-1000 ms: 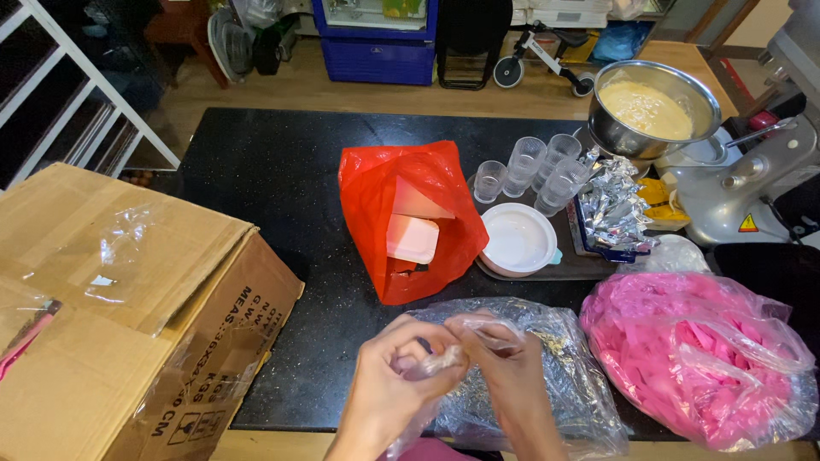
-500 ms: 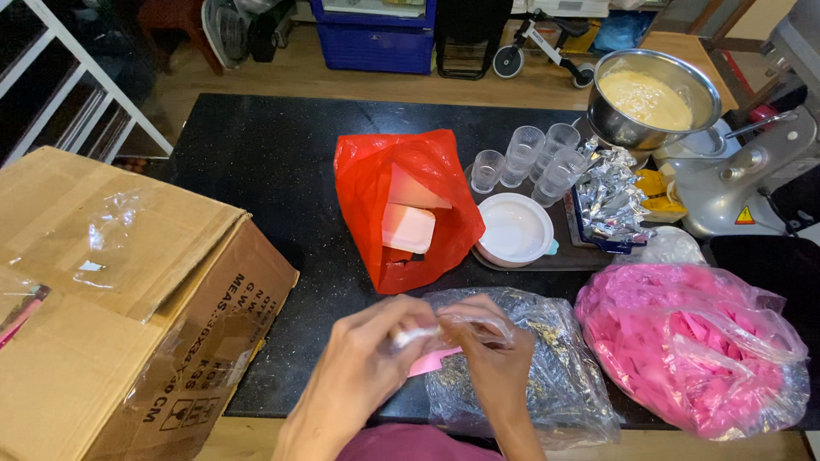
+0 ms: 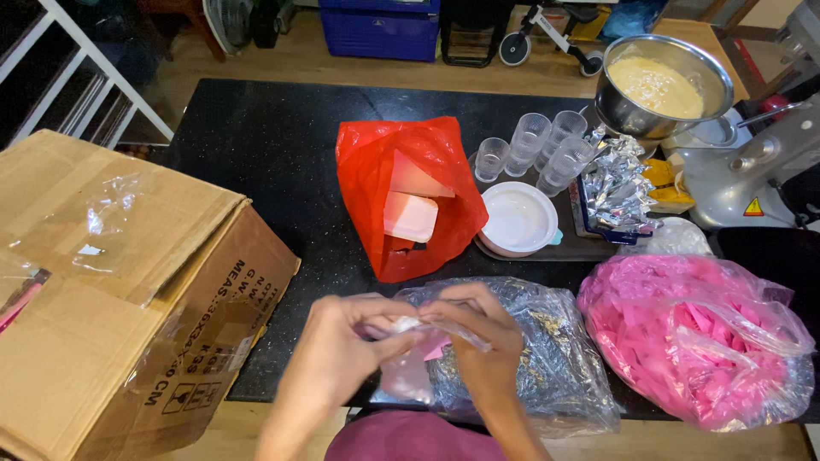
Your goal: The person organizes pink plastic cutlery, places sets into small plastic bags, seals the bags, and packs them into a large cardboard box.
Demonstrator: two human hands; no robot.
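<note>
Small clear plastic bag (image 3: 408, 363) is pinched at its mouth by left hand (image 3: 346, 341) and right hand (image 3: 478, 337), above the black counter (image 3: 256, 154); thin, limp, slippery, best held by edges.

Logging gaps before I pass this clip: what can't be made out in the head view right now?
- Small clear bag: contents unclear; left hand and right hand cover its top, and the film blurs the pink piece inside.
- Grey bag: contents hidden by crinkled film.
- Red bag: only two pale pink blocks show; its walls hide the rest.
- Cardboard box: cut by the left edge.
</note>
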